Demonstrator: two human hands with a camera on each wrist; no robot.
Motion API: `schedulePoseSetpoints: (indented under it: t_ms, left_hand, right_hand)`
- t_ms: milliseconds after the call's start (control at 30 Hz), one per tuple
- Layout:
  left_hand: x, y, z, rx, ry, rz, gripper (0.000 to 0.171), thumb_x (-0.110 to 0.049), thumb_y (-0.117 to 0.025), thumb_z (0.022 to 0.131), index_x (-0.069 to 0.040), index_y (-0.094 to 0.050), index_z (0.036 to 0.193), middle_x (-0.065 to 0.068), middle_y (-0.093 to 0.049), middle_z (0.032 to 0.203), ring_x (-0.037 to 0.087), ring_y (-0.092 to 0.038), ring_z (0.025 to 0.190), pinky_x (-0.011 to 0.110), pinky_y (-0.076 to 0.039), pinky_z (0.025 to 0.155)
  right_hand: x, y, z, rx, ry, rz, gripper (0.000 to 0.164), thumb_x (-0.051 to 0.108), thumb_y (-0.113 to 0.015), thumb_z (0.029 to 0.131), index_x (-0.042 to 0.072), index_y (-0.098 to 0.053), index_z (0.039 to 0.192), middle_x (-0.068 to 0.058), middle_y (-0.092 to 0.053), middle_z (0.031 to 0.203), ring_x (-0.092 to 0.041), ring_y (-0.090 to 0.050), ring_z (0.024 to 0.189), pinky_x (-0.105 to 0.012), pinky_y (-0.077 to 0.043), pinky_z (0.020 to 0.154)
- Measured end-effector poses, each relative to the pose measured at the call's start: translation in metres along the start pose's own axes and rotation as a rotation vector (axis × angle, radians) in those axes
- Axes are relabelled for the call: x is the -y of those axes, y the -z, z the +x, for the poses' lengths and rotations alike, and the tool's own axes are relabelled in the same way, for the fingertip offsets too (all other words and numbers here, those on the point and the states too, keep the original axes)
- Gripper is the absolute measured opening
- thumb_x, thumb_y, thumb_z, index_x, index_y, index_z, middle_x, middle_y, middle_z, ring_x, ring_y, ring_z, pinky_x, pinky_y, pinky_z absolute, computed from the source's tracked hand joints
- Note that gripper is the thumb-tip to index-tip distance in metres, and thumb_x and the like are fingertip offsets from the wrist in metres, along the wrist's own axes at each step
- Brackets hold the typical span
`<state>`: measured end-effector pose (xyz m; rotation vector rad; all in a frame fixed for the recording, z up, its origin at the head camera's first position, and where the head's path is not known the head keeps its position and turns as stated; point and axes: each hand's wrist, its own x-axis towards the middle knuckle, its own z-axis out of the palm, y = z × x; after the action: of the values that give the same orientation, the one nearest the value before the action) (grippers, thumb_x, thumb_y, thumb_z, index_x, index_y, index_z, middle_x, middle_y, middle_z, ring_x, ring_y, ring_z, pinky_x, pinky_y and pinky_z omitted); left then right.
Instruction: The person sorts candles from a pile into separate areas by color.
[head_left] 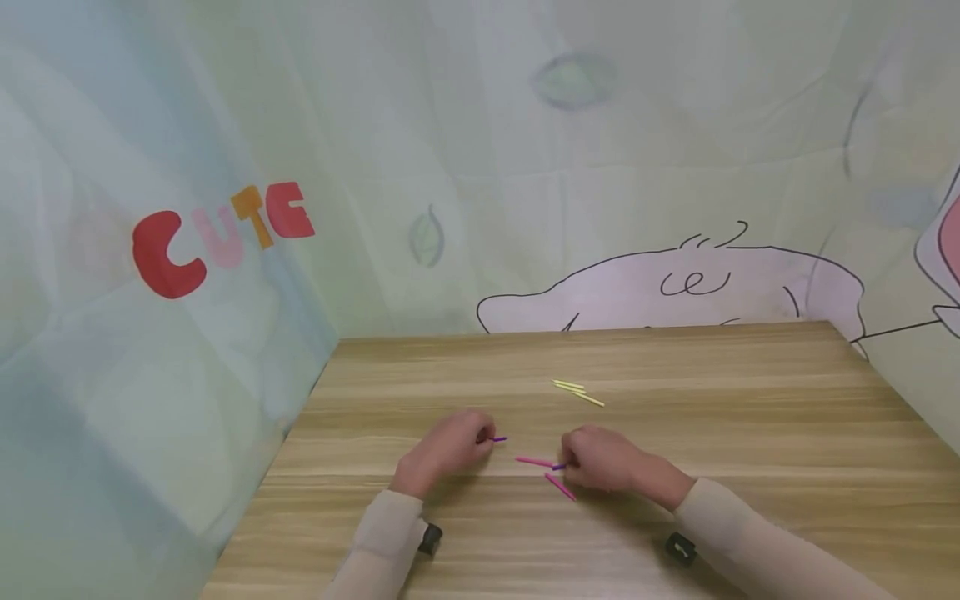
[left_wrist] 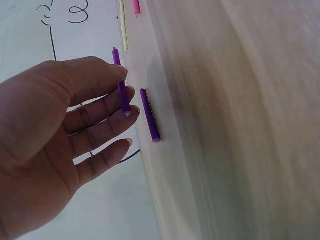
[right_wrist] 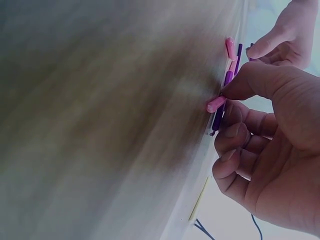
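Note:
Between thumb and fingers my left hand (head_left: 450, 450) pinches a thin purple candle (left_wrist: 120, 82). Beside those fingers, a second purple candle (left_wrist: 150, 116) lies on the wooden table (head_left: 360, 383). My right hand (head_left: 607, 458) is low over the tabletop and pinches another purple candle (right_wrist: 218, 119) between thumb and index finger. One pink candle (head_left: 534, 461) lies between the hands, its right end close to the right fingertips. Another pink candle (head_left: 560, 487) lies slantwise just in front of that hand. The right hand's outer fingers are loosely curled.
Farther back lie a few slim yellow candles (head_left: 579, 390) close together. A printed cloth backdrop (head_left: 420, 167) stands behind and to the left of the table, touching near its back edge. A black wrist device (head_left: 681, 548) sits under the right sleeve.

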<state>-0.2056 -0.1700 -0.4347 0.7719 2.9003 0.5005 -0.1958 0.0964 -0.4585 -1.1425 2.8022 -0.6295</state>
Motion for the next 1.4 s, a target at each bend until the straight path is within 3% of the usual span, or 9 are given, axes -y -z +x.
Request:
schedulePoseSetpoints:
  t_ms: [267,667,1400]
  left_hand:
    - [0.007,0.003,-0.003,-0.004,0.018,-0.01,0.01,-0.011,-0.069,0.091,-0.012,-0.067,0.082,-0.006,-0.056,0.076,0.011,-0.05,0.068,0.028,-0.044,0.063]
    - [0.016,0.001,-0.008,-0.045,-0.01,0.016,0.013,-0.006,-0.07,0.087,-0.012,-0.064,0.076,-0.004,-0.053,0.073,0.012,-0.049,0.069,0.032,-0.044,0.064]
    - [0.021,-0.002,-0.008,-0.048,0.045,0.035,0.014,-0.007,-0.071,0.085,-0.012,-0.064,0.075,-0.002,-0.053,0.074,0.014,-0.048,0.07,0.033,-0.045,0.064]
  right_hand:
    - [-0.002,-0.001,0.001,0.004,-0.011,-0.005,0.012,0.011,-0.073,0.077,0.016,-0.062,0.073,0.011,-0.05,0.065,-0.006,-0.044,0.057,-0.026,-0.04,0.051]
    - [0.001,0.001,0.001,0.009,-0.013,0.002,0.009,0.01,-0.073,0.076,0.014,-0.065,0.074,0.011,-0.051,0.065,-0.005,-0.044,0.057,-0.025,-0.04,0.05]
    - [0.001,-0.001,0.002,0.016,-0.026,-0.01,0.009,0.011,-0.073,0.077,0.014,-0.065,0.075,0.011,-0.051,0.065,-0.005,-0.045,0.057,-0.025,-0.041,0.051]
